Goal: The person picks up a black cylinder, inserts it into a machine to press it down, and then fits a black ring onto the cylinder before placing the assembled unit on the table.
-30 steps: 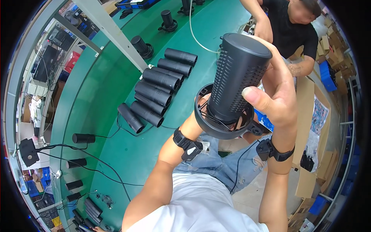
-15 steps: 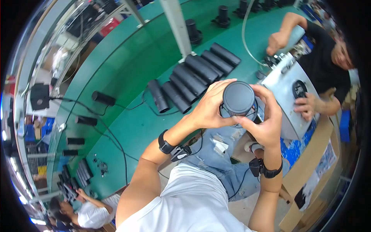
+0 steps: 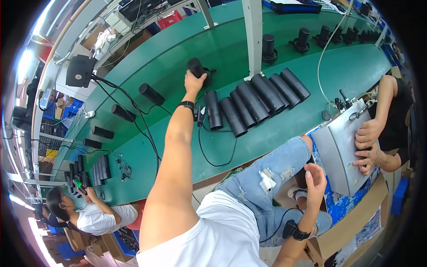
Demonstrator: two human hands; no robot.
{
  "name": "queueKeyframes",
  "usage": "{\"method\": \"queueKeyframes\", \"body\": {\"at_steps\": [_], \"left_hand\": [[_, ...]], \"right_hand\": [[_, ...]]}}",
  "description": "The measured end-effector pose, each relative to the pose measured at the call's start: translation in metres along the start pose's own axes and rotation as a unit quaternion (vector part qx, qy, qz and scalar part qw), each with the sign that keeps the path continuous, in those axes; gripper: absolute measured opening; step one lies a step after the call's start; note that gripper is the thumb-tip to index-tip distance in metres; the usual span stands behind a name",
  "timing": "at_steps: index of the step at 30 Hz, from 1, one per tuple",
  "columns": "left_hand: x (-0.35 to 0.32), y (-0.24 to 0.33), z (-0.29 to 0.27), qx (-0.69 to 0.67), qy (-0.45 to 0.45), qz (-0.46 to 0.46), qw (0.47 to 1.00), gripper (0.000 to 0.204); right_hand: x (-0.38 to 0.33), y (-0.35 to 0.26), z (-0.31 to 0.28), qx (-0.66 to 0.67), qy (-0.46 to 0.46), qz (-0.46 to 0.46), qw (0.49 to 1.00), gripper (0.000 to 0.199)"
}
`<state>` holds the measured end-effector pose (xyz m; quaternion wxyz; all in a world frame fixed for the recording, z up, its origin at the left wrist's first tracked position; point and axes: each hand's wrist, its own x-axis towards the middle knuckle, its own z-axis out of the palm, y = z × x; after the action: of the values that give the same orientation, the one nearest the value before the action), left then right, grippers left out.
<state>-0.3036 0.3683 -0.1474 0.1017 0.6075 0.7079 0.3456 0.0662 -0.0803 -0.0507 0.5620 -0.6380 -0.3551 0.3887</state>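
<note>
My left hand reaches far out over the green bench. Its fingers are wrapped round a black cylindrical part with a wider piece at its base, partly hidden by the hand. Below it on the bench lies a row of black ribbed tubes, side by side and slanted. My right hand is raised near my knee, beside the grey metal box. Its fingers are curled but apart, with nothing between them.
A white metal post rises behind the tubes. Black cables cross the bench at left. A co-worker's hands rest on a grey box at right. Another person sits at far left. An open carton stands at lower right.
Both hands were round the black cylindrical part in front of me. The left has carried it away to the far side of the bench; the right has let go and dropped lower.
</note>
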Motion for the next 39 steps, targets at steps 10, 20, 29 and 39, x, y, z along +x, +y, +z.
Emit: {"method": "queueKeyframes", "body": {"at_steps": [10, 20, 29, 39], "left_hand": [[0.022, 0.009, -0.051, 0.014, 0.083, 0.135, 0.987, 0.063], [0.02, -0.101, -0.16, 0.199, 0.096, -0.086, 0.971, 0.058], [-0.016, 0.052, -0.198, -0.05, -0.026, 0.132, 0.99, 0.044], [-0.172, 0.309, -0.084, -0.443, -0.696, 0.293, 0.483, 0.068]], "right_hand": [[-0.028, 0.04, -0.038, -0.007, 0.059, 0.026, 0.998, 0.026], [-0.027, 0.045, -0.038, 0.003, 0.065, 0.044, 0.997, 0.025], [-0.012, 0.017, -0.017, 0.028, 0.011, 0.046, 0.998, 0.025], [0.077, -0.056, 0.053, 0.345, -0.314, 0.064, 0.882, 0.078]]}}
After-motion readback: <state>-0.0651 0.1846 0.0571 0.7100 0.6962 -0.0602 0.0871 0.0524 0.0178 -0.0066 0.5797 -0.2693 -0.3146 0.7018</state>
